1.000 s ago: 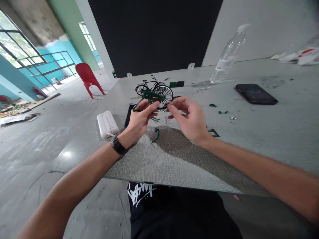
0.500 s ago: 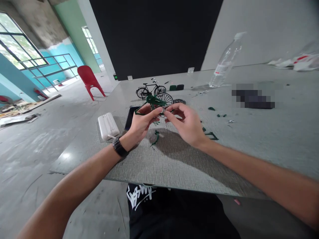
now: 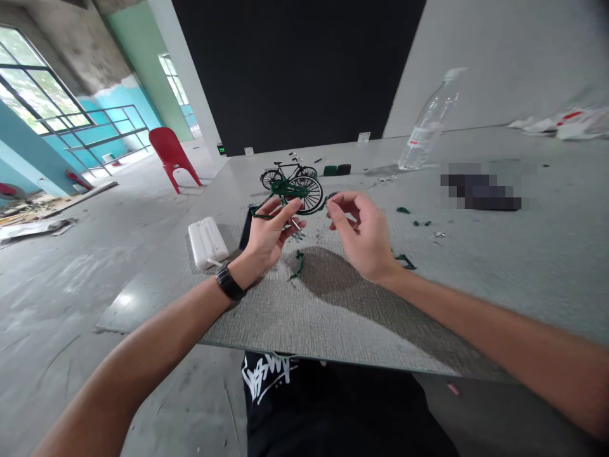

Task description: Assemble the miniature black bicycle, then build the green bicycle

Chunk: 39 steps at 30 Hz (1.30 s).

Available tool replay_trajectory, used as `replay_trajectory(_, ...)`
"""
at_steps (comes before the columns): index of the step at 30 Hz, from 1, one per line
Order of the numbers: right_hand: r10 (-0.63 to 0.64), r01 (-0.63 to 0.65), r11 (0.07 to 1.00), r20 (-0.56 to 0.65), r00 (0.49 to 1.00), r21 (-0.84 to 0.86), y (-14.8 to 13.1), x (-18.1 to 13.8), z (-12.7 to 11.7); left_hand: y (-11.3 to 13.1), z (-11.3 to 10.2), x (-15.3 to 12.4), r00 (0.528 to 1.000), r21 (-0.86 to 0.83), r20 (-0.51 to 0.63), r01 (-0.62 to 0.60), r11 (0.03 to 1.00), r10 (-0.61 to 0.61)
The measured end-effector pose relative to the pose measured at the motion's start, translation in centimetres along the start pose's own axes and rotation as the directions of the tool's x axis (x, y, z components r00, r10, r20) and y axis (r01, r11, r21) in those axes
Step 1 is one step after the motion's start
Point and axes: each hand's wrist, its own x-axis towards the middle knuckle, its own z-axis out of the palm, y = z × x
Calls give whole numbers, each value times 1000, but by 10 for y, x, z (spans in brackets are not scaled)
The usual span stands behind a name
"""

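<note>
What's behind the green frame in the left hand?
A black model bicycle. Its handlebar, saddle and the top of its front wheel show. Its lower middle is covered by the green frame and cannot be made out.

Between the left hand (image 3: pixel 267 233) and right hand (image 3: pixel 364 236), a gap is seen; beyond the left, passage is obstructed by wheel (image 3: pixel 309 194) and bicycle (image 3: pixel 288 166).

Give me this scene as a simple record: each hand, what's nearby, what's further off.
Left hand: holds a green model-bicycle part with a spoked wheel
Right hand: fingertips pinched, apparently on a small green piece
On table, nearer: curved green part
Behind: black model bicycle, standing
To the left: white device; red chair beyond
To the right: clear bottle
</note>
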Motion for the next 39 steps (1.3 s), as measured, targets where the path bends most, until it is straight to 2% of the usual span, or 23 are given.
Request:
replay_trajectory(8,-112,106,993,133,985,49,-14,-7,-1,2,1,0,1000,-45,-8,20,999,-20)
replay_trajectory(13,-112,91,990,211,971,108,-18,-11,0,4,-1,1,995,-47,94,18,999,-14)
replay_trajectory(19,-96,48,982,261,961,185,-19,-13,1,5,-3,2,992,-83,123,6,997,4)
replay_trajectory(24,-50,26,997,349,936,75,-18,-6,-2,7,-4,5,994,-101,104,-5,995,16)
replay_trajectory(29,-152,259,952,481,864,-165,-11,7,-9,6,-6,7,992,-129,115,-42,991,57)
replay_trajectory(31,-151,279,939,486,861,-202,-9,8,-11,6,-6,7,991,-133,113,-50,990,65)
replay_trajectory(34,-121,234,952,457,881,-200,-10,6,-11,6,-5,7,994,-120,100,-38,992,50)
replay_trajectory(39,-109,157,982,366,924,-105,-16,-1,-4,6,-5,6,995,-90,94,-20,996,29)
